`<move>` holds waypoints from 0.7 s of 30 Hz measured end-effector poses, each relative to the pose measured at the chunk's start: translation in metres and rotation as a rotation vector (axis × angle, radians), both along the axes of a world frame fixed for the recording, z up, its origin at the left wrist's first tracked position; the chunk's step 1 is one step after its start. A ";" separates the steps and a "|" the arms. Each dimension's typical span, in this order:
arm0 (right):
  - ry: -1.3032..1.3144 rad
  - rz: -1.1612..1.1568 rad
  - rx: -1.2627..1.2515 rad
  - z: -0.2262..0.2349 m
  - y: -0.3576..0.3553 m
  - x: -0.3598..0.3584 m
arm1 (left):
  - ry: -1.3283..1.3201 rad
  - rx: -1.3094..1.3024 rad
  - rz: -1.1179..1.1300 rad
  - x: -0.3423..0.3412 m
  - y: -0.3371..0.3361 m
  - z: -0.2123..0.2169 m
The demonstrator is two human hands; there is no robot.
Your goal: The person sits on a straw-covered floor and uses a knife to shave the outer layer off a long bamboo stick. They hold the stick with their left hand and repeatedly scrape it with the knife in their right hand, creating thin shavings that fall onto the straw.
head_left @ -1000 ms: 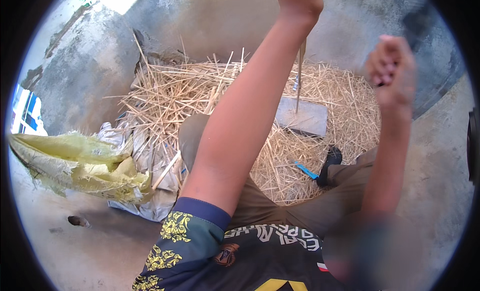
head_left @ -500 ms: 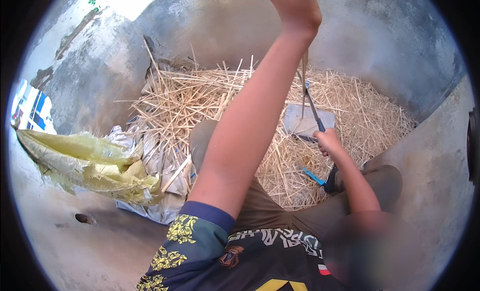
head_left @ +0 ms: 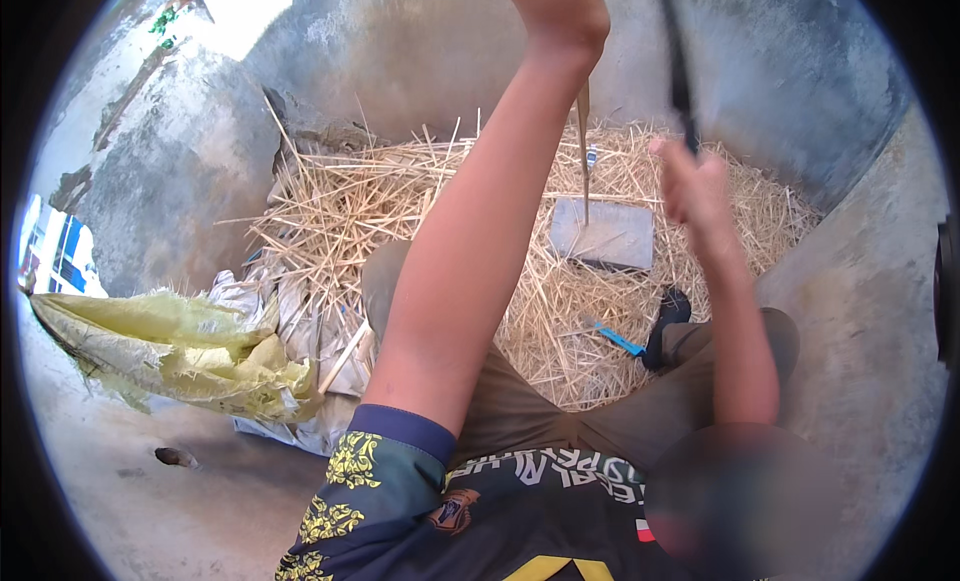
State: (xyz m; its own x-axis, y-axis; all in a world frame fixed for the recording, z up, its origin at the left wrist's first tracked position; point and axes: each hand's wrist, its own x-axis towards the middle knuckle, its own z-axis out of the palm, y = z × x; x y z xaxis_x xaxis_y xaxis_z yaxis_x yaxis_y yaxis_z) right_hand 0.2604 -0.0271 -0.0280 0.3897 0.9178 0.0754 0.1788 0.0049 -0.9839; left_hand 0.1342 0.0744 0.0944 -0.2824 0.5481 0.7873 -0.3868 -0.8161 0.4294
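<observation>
My left hand (head_left: 560,6), partly cut off by the upper edge, is raised and closed round the upper end of a thin bamboo stick (head_left: 583,131). The stick stands nearly upright, its lower end on a flat grey block (head_left: 620,236). To the right, my right hand (head_left: 700,196) grips the dark handle of a long-bladed knife (head_left: 680,81). The blade is blurred, points upward and runs out of view, apart from the stick. My left fingertips are hidden.
Loose straw-like slivers (head_left: 740,211) lie around the block, with longer strips (head_left: 340,201) piled at the left. A torn yellow sack (head_left: 190,361) lies at far left. A blue slender object (head_left: 620,339) rests by my foot (head_left: 668,321). Concrete walls (head_left: 440,61) surround the spot.
My right hand has lifted the knife from beside the stick, up and to the right. My left hand and the stick have shifted slightly left in the picture.
</observation>
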 end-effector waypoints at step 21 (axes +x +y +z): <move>0.834 0.648 -0.831 -0.176 0.022 0.004 | -0.030 -0.068 -0.123 -0.016 -0.003 0.001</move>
